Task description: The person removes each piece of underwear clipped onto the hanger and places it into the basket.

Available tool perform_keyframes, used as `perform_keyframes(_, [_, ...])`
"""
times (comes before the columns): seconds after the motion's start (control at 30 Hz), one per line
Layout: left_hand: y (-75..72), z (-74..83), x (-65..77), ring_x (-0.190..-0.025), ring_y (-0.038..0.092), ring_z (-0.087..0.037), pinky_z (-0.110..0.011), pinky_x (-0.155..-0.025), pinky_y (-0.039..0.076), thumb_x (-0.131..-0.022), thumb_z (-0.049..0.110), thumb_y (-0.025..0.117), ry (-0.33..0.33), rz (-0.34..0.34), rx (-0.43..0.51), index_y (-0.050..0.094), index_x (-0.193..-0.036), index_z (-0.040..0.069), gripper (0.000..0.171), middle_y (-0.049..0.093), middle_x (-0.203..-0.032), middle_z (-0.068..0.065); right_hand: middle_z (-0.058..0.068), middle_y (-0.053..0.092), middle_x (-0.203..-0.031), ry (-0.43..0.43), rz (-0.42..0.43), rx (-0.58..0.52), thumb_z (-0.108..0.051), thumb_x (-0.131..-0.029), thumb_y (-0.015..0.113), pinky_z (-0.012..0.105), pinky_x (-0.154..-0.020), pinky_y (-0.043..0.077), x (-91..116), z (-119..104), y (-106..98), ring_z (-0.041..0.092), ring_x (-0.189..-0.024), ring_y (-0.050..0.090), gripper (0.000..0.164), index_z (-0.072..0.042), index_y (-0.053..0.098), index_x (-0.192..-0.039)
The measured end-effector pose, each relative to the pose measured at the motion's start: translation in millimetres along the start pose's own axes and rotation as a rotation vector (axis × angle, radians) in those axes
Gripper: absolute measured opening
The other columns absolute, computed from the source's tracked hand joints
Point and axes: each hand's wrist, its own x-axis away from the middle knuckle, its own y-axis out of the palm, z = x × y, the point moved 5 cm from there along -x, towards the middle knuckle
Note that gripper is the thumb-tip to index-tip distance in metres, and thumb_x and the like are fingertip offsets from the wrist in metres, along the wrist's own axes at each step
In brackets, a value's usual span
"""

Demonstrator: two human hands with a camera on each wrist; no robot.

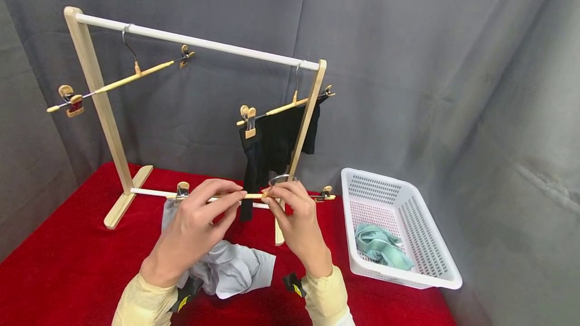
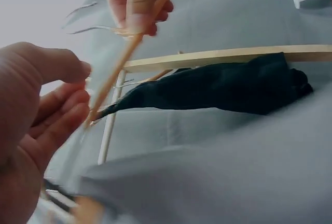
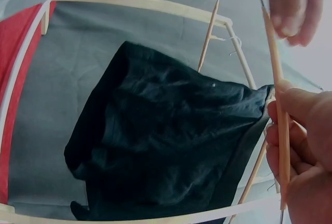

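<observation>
Above the table, my right hand pinches the wooden middle bar of a clip hanger between thumb and fingers. My left hand is beside the bar's left part; in the left wrist view its thumb and fingertips stand right at the bar, not wrapped round it. A light grey garment hangs from the hanger's left clip, partly behind my left hand, and its lower part lies in folds on the table. The right clip holds no cloth.
A wooden rack carries another clip hanger at left and black shorts on a hanger at right. The white basket at right holds a mint-green cloth. Red cloth covers the table; grey curtains surround it.
</observation>
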Motion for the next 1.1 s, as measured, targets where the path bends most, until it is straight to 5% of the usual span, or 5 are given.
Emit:
perform_keyframes(0.13, [-12.5,3.6,-0.5,-0.095,0.053,-0.013,-0.027,-0.074,0.052,-0.068,0.006,0.074,0.037,0.079,0.000,0.067,-0.107,0.011,0.040,0.060,-0.109,-0.004,-0.005,0.061,-0.098,0.020,-0.009,0.008,-0.020,-0.082,0.067,0.025,-0.072,0.049,0,4,0,0.007,-0.090,0.052,0.018,-0.015,0.068,-0.099])
perform_keyframes(0.33, [-29.3,-10.2,1.7,-0.096,0.052,-0.012,-0.018,-0.081,0.044,-0.071,0.011,0.070,-0.059,0.132,-0.030,0.065,-0.113,0.013,0.043,0.060,-0.110,-0.002,-0.007,0.061,-0.097,0.025,-0.012,0.011,-0.022,-0.082,0.067,0.027,-0.072,0.048,-2,7,-2,0.006,-0.089,0.051,0.017,-0.016,0.068,-0.097])
perform_keyframes(0.6, [-44.5,-34.9,12.8,-0.089,0.051,-0.005,-0.014,-0.071,0.045,-0.070,0.015,0.075,-0.214,0.033,-0.042,0.065,-0.112,0.019,0.043,0.059,-0.108,0.006,-0.007,0.061,-0.097,0.039,-0.025,0.000,-0.024,-0.081,0.067,0.025,-0.074,0.049,-2,8,-5,0.007,-0.091,0.052,0.018,-0.017,0.067,-0.097])
perform_keyframes(1.1, [-41.5,-47.6,15.1,-0.082,0.054,0.000,-0.015,-0.072,0.047,-0.071,0.017,0.077,-0.198,-0.044,-0.014,0.062,-0.117,0.020,0.049,0.061,-0.103,0.010,-0.004,0.062,-0.097,0.066,-0.028,0.017,-0.023,-0.081,0.067,0.027,-0.074,0.049,0,13,-11,0.009,-0.091,0.052,0.019,-0.016,0.068,-0.099])
